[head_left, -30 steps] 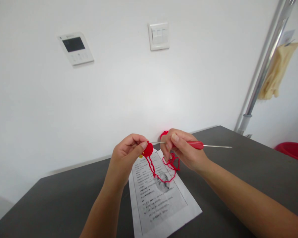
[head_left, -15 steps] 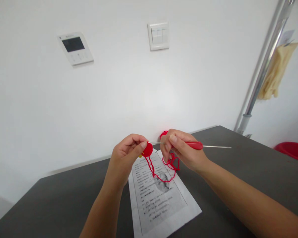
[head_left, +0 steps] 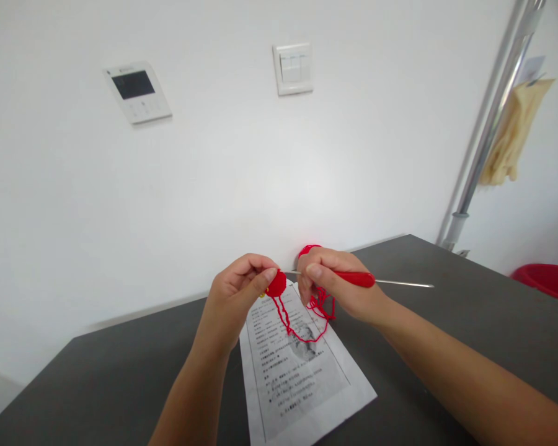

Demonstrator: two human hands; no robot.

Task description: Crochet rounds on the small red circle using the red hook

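Observation:
Between thumb and fingers, my left hand [head_left: 235, 297] pinches a small round red crochet piece [head_left: 276, 284]. A bit of yellow shows beside my left thumb. My right hand [head_left: 337, 280] is closed around the red handle of a crochet hook [head_left: 356, 279], whose thin metal shaft sticks out at both ends. Its left end reaches the top edge of the crochet piece; whether the tip is inside a stitch is too small to tell. Red yarn [head_left: 307, 340] hangs from the piece in strands and runs to a loose tangle below my right hand.
A printed sheet [head_left: 302, 396] with a picture lies on the dark table [head_left: 134, 378] under the yarn. Behind my right hand a red yarn ball [head_left: 308, 249] is partly hidden. The white wall carries a panel and a switch. A red basin [head_left: 546, 280] stands at far right.
My right hand has shifted slightly left and down with the hook, so less shaft shows between it and the crochet piece. My left hand keeps its pinch. The camera view has shifted a little.

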